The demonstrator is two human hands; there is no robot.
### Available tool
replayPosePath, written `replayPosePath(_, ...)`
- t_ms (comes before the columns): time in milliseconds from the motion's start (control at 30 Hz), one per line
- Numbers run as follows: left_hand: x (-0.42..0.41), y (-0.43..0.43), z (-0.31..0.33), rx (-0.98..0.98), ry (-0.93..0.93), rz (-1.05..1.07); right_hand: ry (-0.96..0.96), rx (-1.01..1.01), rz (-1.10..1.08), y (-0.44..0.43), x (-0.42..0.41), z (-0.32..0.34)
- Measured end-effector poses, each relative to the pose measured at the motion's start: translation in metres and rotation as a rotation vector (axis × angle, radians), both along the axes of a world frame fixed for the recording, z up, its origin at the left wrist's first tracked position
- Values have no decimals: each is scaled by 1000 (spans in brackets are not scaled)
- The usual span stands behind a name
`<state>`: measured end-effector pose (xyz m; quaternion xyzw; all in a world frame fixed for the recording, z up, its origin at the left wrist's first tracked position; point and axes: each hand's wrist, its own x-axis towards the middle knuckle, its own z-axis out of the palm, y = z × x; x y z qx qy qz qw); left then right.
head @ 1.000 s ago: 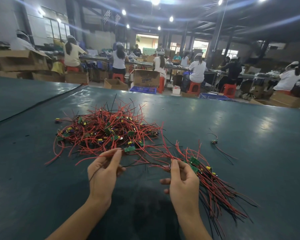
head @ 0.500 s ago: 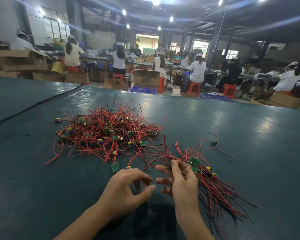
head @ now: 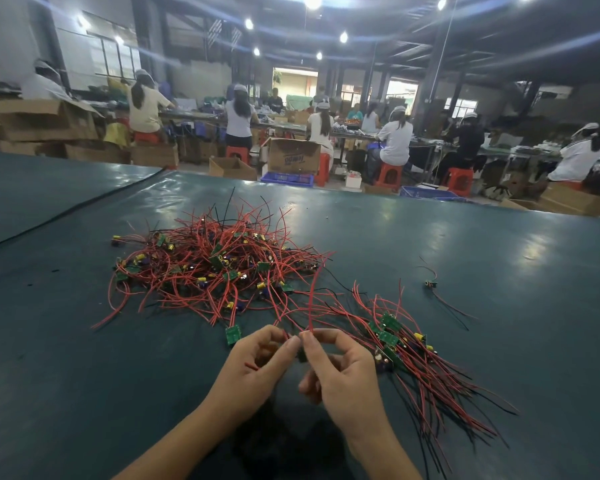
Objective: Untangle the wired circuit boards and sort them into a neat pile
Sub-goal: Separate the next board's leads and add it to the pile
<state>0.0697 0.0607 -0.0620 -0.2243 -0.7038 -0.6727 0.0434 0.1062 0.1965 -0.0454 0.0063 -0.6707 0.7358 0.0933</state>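
We held one red wire (head: 312, 299) between both hands. The right hand (head: 343, 379) pinched it between thumb and forefinger, and the left hand (head: 253, 368) pinched it with curled fingertips (head: 291, 342) at the same spot. The wire rose from there toward the far edge of the worktop (head: 84, 375). The tangled heap (head: 215, 268) lay beyond our fingers, apart from them. The sorted pile (head: 413, 358) fanned out just right of the right hand. A dark bit under the pinch stayed too hidden for us to name.
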Motion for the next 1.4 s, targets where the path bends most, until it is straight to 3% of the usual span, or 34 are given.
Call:
replayPosePath(133,-1,-1,3,114,-167,-53,32,10,47,-1,1,2)
replayPosePath(367,5,5,-6,-12,-173,-185,45,-110,66,1,-2,2)
replayPosePath(533,4,5,0,57,-160,-153,53,-67,40,-2,-3,0)
replayPosePath(733,3,6,1,152,-209,-73,-95,7,-84,1,-9,-6)
replayPosePath(1133,4,7,0,161,-253,-138,-102,104,48,-3,-6,-4)
replayPosePath(1400,-4,9,-14,157,-335,-12,-130,134,40,-3,-7,-7)
